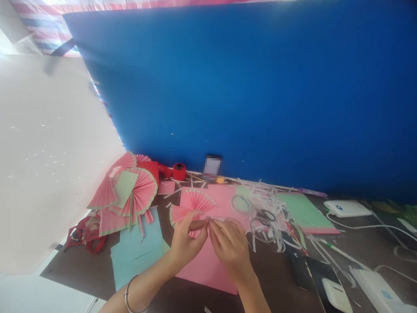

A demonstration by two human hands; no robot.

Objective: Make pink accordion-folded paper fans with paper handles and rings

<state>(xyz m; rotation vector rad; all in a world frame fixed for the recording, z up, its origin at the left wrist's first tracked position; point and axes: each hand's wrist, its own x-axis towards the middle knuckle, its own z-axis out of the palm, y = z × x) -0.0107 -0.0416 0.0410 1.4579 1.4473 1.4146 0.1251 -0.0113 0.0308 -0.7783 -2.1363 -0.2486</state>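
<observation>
My left hand (187, 243) and my right hand (231, 245) meet over the middle of the table, thumbs and fingertips pinched together. What lies between the fingertips is too small to make out. Just behind them, a pleated pink paper fan (195, 201) with a pale green edge lies spread, partly covered by my left hand. Beneath my hands is a sheet of pink paper (211, 271). A bracelet circles my left wrist.
Finished-looking pink fans (143, 191) are heaped at the left, near light blue sheets (137, 256). Red tape (179, 171) stands at the back by a blue panel (247, 95). White paper strips (272, 208), green paper (306, 211), a phone (325, 278) and white devices (347, 208) with cables crowd the right.
</observation>
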